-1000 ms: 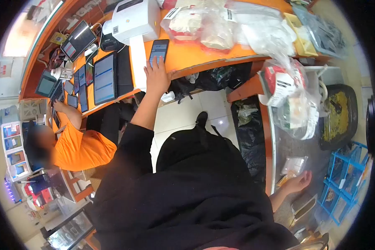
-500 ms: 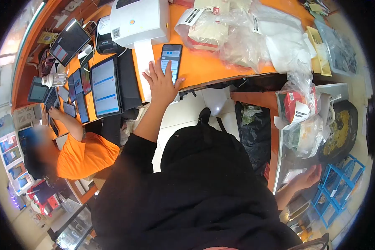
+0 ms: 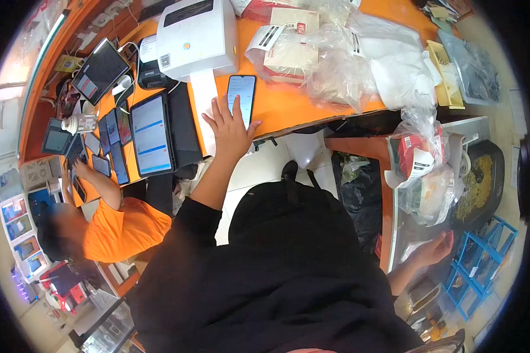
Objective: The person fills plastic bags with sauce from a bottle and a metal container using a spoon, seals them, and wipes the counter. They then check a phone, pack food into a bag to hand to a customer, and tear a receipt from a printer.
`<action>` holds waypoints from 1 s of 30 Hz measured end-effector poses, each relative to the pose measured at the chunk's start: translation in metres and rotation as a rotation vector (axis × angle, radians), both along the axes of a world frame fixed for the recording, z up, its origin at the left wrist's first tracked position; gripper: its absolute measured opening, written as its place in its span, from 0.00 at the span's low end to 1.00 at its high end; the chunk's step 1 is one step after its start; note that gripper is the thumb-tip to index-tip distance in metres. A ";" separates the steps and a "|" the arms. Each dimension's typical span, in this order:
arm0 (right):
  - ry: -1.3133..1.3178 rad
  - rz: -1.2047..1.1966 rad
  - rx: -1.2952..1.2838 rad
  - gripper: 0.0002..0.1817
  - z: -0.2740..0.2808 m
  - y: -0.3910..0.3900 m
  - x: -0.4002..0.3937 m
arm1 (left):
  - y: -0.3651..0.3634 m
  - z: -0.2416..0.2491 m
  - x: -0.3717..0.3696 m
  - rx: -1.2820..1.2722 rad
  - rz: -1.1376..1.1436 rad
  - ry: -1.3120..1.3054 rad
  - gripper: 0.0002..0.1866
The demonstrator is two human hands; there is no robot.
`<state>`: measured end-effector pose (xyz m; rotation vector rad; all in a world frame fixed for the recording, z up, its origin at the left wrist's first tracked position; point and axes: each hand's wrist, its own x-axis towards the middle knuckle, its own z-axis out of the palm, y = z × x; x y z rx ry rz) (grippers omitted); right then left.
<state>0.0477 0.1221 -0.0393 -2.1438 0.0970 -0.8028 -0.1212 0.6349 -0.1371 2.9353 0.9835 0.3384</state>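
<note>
Fingers spread, my left hand lies over the lower part of a lit phone on the orange counter. Its fingers reach the phone's left side and the white paper strip that comes out of a white label printer. Off to the right, my right hand hangs over the grey side table, near a blue wire rack. Its fingers are loosely curled and partly in shadow, and whether they hold anything is unclear.
A person in an orange shirt works at a laptop on the left. A tablet and several phones lie between us. Plastic-bagged packages cover the counter's right part. A tied bag and a dark tray stand on the side table.
The phone's screen shows a different, mostly white page. My left hand has shifted slightly down relative to the phone. The view has moved a little.
</note>
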 end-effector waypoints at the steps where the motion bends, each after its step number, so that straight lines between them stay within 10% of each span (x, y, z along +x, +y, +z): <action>1: -0.009 -0.009 -0.007 0.14 0.001 0.002 -0.001 | 0.001 0.000 0.000 0.001 0.001 -0.003 0.41; 21: -0.041 -0.012 -0.072 0.12 -0.003 -0.012 -0.020 | -0.001 0.017 0.018 -0.051 -0.038 -0.088 0.41; 30: -0.025 0.013 -0.171 0.09 -0.027 -0.047 -0.031 | -0.054 0.035 0.021 -0.265 -0.418 -0.262 0.33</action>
